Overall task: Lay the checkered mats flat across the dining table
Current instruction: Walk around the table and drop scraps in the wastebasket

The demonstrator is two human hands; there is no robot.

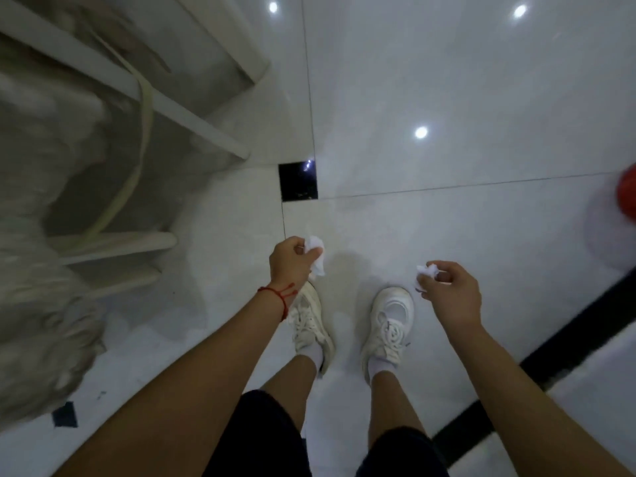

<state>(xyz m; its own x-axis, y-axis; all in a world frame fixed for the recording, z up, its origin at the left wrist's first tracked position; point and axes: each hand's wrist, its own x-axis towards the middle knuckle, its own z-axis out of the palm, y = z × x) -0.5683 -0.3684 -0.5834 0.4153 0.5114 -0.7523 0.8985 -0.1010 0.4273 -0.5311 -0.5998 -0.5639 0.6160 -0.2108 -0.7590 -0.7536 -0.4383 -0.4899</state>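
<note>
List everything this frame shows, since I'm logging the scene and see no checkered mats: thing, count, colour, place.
Floor tiles: several, glossy white, throughout.
Black inset: one, at a tile corner, centre.
Black strip: one, lower right.
Furniture frame: one, white, blurred, upper left.
Red object: one, cut off at right edge.
Crumpled tissue: one, white, in left hand.
Second tissue: one, white, in right hand.
Shoes: two, white.
Red wrist string: one, left wrist.

red wrist cord (pixel 275 297), white sneakers (pixel 389 325), seemingly black shorts (pixel 261 435).

2 hands (pixel 290 259), 2 tissue wads (pixel 315 247), 2 shoes (pixel 390 325), 1 chair (pixel 144 98)
</note>
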